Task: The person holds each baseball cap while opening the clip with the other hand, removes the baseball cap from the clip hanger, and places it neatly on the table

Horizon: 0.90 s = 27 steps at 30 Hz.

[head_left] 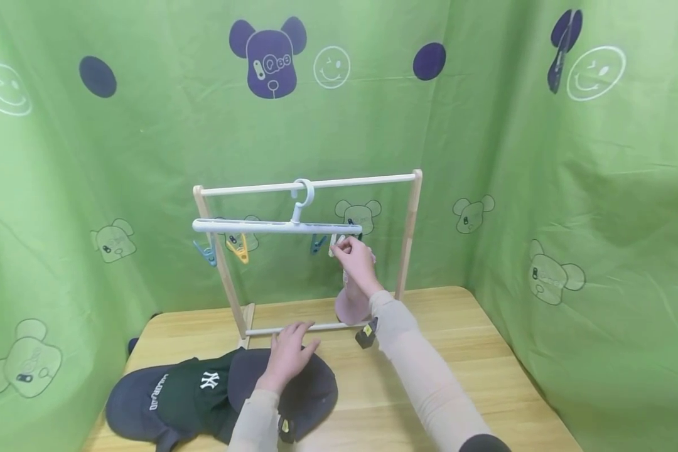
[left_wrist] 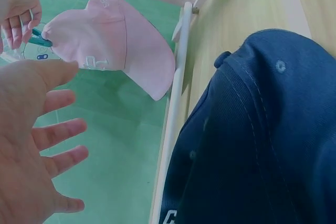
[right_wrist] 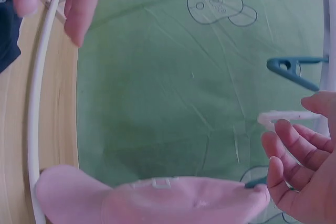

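Observation:
My right hand (head_left: pixel 357 260) is raised at the right end of a pale blue hanger (head_left: pixel 260 227), its fingers loosely bent beside a white clip (right_wrist: pixel 289 115). A pink cap (left_wrist: pixel 113 35) hangs there from a teal clip (left_wrist: pixel 39 39), brim downward near the rack's lower bar. In the right wrist view, thumb and fingers are apart around the white clip; I see no firm grip. My left hand (head_left: pixel 291 355) hovers over or lightly touches the rightmost dark cap (head_left: pixel 316 392); its fingers are spread and hold nothing.
A wooden rack (head_left: pixel 409 232) with white bars carries the hanger. Blue (head_left: pixel 206 252), yellow (head_left: pixel 240 249) and teal clips (right_wrist: pixel 289 69) hang from it. A dark green cap (head_left: pixel 189 398) and a navy cap (head_left: pixel 132 402) overlap leftward on the wooden table (head_left: pixel 457 339). Green curtains surround it.

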Available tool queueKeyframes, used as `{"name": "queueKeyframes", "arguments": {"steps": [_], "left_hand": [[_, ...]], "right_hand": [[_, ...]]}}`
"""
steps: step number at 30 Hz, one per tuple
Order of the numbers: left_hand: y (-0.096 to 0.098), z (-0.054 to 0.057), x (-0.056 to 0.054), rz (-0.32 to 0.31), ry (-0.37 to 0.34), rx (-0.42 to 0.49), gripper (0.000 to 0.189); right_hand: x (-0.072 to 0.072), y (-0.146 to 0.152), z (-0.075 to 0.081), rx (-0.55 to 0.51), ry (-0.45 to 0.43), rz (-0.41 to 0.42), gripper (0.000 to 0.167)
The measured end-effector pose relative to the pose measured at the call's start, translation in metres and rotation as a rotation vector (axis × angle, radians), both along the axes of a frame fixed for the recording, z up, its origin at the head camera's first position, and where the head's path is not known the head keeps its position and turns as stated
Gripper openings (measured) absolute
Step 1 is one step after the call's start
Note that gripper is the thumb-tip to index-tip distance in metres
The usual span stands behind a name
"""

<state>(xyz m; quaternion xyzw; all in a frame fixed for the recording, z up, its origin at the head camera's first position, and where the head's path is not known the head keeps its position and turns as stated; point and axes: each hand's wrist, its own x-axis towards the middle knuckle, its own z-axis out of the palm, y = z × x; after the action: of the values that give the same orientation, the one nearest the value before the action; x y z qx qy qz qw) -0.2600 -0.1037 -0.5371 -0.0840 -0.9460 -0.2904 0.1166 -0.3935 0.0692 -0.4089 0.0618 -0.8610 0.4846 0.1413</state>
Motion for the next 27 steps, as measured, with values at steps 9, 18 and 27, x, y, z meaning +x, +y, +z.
{"name": "queueKeyframes", "arguments": {"steps": [9, 18, 27], "left_hand": [[0.007, 0.002, -0.018, 0.037, 0.051, 0.066, 0.047], [0.015, 0.007, -0.034, 0.022, 0.032, 0.129, 0.057], [0.028, 0.018, -0.044, 0.014, 0.002, 0.192, 0.066]], "right_hand": [[-0.009, 0.023, -0.004, -0.055, -0.003, -0.052, 0.027], [-0.018, 0.036, -0.01, -0.08, -0.01, -0.125, 0.037], [-0.027, 0.039, -0.021, 0.009, -0.062, -0.07, 0.06]]}}
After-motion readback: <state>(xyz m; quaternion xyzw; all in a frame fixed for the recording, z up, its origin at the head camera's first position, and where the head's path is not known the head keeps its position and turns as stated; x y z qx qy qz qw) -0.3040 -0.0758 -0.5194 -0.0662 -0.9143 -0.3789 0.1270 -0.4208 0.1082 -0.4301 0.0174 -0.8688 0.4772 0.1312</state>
